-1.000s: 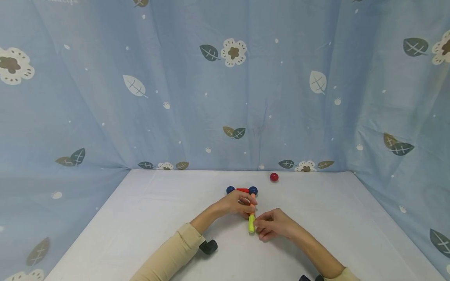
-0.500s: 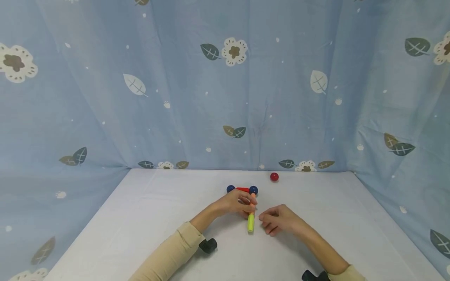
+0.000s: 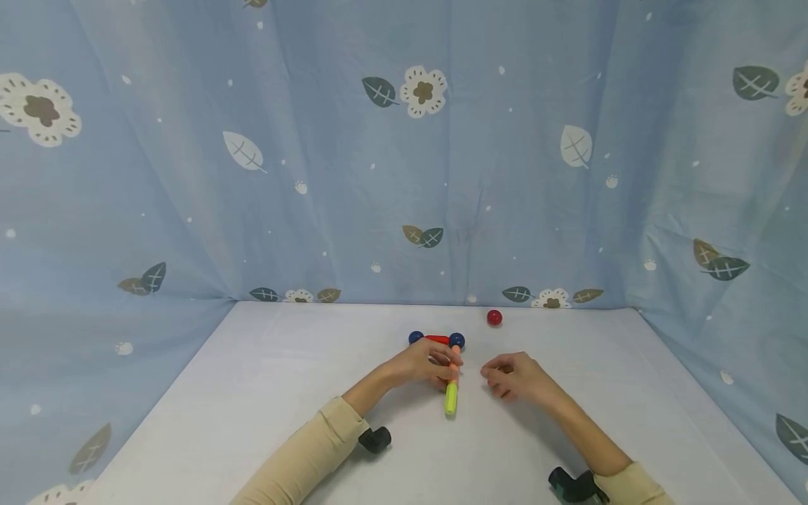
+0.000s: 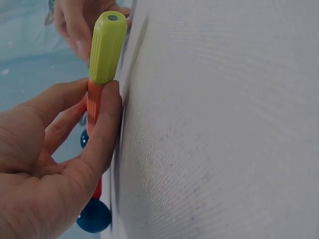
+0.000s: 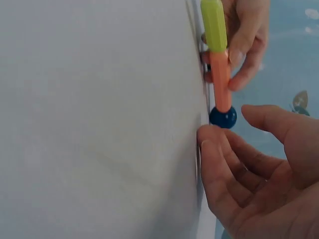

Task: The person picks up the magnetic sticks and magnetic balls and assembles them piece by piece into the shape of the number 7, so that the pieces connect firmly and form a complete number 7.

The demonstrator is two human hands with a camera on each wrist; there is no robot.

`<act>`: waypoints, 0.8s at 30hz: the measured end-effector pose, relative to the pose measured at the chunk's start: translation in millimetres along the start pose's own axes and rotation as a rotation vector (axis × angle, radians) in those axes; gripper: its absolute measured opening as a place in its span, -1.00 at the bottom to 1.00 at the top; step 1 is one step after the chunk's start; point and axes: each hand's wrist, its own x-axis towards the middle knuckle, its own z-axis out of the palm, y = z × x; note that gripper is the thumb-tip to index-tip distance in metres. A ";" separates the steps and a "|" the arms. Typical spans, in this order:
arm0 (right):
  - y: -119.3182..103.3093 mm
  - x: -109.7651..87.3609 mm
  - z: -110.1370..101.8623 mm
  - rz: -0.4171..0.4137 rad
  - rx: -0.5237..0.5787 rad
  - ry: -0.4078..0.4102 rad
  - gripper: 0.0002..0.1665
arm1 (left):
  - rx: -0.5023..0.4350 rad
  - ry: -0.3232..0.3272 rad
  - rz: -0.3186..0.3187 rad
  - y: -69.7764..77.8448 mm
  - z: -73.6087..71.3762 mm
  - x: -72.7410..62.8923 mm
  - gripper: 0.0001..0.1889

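In the head view my left hand pinches an orange stick between thumb and fingers. A yellow-green ribbed stick joins the orange one end to end and points toward me. The far end of the orange stick touches a dark blue ball. From that ball a red stick runs left to a second blue ball; my left hand covers part of this row. My right hand hovers to the right of the sticks, fingers loosely bent and holding nothing.
A red ball lies near the back edge of the white table. Behind the table hangs a blue curtain with leaves and flowers. Black wrist cameras sit under both sleeves.
My right hand has drawn away from the yellow-green stick, moving right and farther back. The left hand keeps its grip on the orange stick, nearly still.
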 end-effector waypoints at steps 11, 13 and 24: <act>0.5 8.1 -13.6 0.046 -0.110 0.116 -0.66 | -0.059 -0.017 0.000 1.4 0.5 -1.6 -0.75; 2.2 10.2 -14.6 0.050 -0.114 0.126 -0.65 | -0.057 -0.014 0.000 2.1 0.2 -2.0 -0.76; 15.1 20.0 -20.1 0.023 -0.116 0.160 -0.64 | -0.024 0.003 -0.002 1.8 0.8 -1.1 -0.77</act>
